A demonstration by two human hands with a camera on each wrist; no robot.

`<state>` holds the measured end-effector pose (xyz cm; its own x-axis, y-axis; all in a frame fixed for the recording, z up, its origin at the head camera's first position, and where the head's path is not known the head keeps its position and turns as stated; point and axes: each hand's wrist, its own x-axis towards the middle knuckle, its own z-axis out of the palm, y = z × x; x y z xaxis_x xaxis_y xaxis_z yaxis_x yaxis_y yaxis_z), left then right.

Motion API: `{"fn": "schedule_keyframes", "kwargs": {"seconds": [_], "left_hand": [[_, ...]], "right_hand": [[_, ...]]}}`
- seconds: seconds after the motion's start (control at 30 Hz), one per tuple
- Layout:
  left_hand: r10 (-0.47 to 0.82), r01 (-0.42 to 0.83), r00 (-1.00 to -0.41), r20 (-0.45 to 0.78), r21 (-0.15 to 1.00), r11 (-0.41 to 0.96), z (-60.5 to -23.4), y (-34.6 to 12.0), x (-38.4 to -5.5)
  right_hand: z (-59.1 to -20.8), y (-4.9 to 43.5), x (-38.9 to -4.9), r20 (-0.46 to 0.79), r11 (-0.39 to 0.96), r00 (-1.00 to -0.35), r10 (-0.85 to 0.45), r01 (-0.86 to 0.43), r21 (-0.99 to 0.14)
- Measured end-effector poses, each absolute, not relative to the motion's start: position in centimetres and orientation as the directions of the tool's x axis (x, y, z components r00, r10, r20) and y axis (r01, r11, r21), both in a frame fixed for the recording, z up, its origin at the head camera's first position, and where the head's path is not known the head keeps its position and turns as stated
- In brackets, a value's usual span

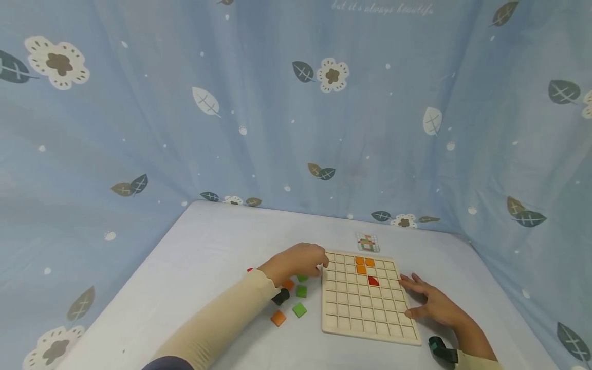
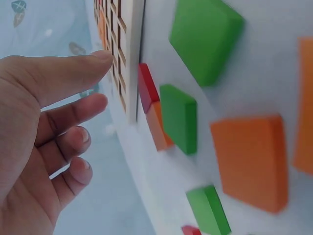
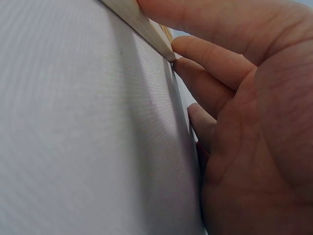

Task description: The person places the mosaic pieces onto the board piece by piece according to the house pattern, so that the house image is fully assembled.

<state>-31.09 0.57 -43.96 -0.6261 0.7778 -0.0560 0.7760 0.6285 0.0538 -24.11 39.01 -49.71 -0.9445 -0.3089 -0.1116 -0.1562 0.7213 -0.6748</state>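
Observation:
A pale wooden grid board (image 1: 351, 313) lies on the white table. In its cells sit several orange pieces, one of them an orange square (image 1: 361, 269), and a red piece (image 1: 373, 281) with a curved side. My left hand (image 1: 302, 259) hovers at the board's far left corner. In the left wrist view its thumb and loosely bent fingers stand apart with nothing between them. My right hand (image 1: 435, 304) rests at the board's right side, fingers spread. Thumb and fingertips touch the board's edge (image 3: 146, 29) in the right wrist view.
Left of the board lie loose green tiles (image 1: 299, 309), orange tiles (image 1: 278, 318) and red ones, partly hidden by the left arm. A small patterned card (image 1: 367, 242) lies beyond the board. A blue curtain (image 1: 277, 128) hangs behind the table.

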Motion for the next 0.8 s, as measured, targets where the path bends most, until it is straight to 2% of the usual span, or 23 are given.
{"fn": "schedule_keyframes", "kwargs": {"seconds": [0.17,0.4,0.63,0.8], "left_hand": [[0.778,0.777,-0.627,-0.027,0.051,0.628,-44.0,-0.5,-30.8],[0.738,0.738,-0.671,-0.068,0.032,0.674,-44.4,-2.2,-30.2],[0.667,0.657,-0.738,-0.103,0.117,0.745,-44.4,-3.9,-29.5],[0.663,0.646,-0.741,-0.107,0.155,0.748,-44.9,-4.3,-29.5]], "right_hand": [[-49.6,39.0,-24.2,-0.095,0.73,-0.945,-0.314,-0.177,-0.66],[-49.6,38.8,-24.1,-0.121,0.733,-0.947,-0.296,-0.144,-0.665],[-49.5,38.6,-23.7,-0.122,0.738,-0.946,-0.301,-0.15,-0.659],[-49.6,38.6,-23.9,-0.128,0.749,-0.947,-0.294,-0.145,-0.647]]}}
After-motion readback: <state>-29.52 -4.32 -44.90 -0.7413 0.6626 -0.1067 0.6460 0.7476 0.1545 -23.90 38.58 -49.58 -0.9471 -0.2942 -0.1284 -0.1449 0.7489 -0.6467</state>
